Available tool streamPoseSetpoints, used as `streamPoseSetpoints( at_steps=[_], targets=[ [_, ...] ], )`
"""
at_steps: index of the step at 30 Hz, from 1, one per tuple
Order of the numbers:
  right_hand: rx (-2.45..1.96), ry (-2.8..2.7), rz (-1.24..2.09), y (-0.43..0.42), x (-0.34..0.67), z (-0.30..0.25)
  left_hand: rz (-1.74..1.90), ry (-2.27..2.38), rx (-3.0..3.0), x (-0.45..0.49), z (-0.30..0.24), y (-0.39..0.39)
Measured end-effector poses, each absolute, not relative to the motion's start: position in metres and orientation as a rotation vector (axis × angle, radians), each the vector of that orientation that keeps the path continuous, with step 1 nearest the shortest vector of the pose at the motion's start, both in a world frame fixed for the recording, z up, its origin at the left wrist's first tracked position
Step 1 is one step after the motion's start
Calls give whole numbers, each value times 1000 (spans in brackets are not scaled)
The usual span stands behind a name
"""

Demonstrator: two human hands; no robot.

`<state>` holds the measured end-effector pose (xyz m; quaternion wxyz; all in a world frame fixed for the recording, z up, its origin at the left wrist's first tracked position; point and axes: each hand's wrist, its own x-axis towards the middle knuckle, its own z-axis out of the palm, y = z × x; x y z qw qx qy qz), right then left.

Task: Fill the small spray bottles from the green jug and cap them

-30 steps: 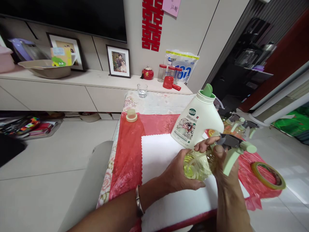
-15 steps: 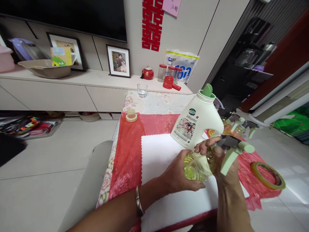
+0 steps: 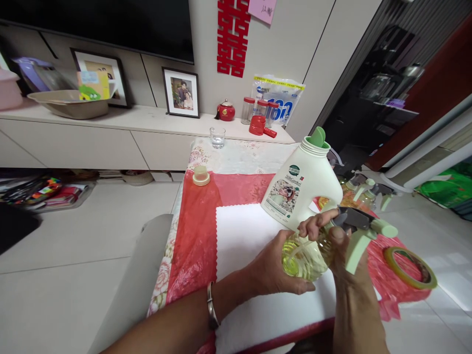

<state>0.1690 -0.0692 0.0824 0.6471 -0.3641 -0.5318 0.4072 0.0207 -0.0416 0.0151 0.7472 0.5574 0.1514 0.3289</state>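
A clear spray bottle (image 3: 305, 255) with yellow liquid inside lies tilted between my two hands, above a white mat. My left hand (image 3: 275, 263) is wrapped round the bottle's body near its base. My right hand (image 3: 334, 241) grips the neck, just below the grey and pale green trigger head (image 3: 363, 228). Right behind them stands a large cream detergent jug (image 3: 295, 187), uncapped, with a green spout showing in its mouth. A pale cap (image 3: 201, 175) sits at the left of the table.
The white mat (image 3: 239, 236) lies on a red cover (image 3: 193, 221) over a floral tablecloth. A tape roll (image 3: 410, 268) rests at the right, with several other spray bottles (image 3: 363, 191) behind it. A glass (image 3: 217, 137) stands at the far edge.
The spray bottle's trigger head has shifted slightly to the right and down, along with my right hand. My left hand keeps its hold on the body.
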Motion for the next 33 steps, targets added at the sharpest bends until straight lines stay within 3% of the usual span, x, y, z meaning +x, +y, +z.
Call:
streamPoseSetpoints(
  at_steps=[20,33],
  targets=[
    [-874,-1107,771,-64,158,79,955,509,1446,23,10,-43],
    [-758,-1212,982,-64,164,78,881,320,1319,24,12,-41]
  ],
)
